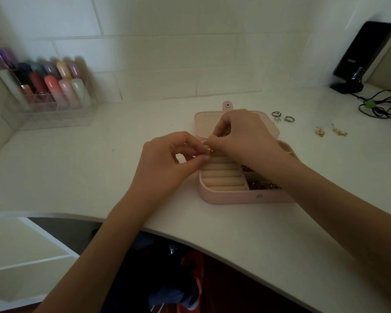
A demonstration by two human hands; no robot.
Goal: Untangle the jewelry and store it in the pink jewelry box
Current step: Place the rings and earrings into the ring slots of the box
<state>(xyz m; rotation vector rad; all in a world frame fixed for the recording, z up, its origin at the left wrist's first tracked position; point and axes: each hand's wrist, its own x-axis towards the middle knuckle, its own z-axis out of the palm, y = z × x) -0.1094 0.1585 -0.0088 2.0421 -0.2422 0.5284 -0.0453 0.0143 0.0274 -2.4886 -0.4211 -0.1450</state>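
Both hands (pixel 203 147) pinch gold jewelry (pixel 210 151) over pink jewelry box (pixel 226 197).

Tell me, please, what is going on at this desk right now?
A person is working a small gold piece of jewelry between both hands, the left hand and the right hand each pinching it above the open pink jewelry box. Gold chains already lie in the box's right-hand compartments. Three silver rings and two gold earrings sit on the white desk beyond the box, not yet stored.
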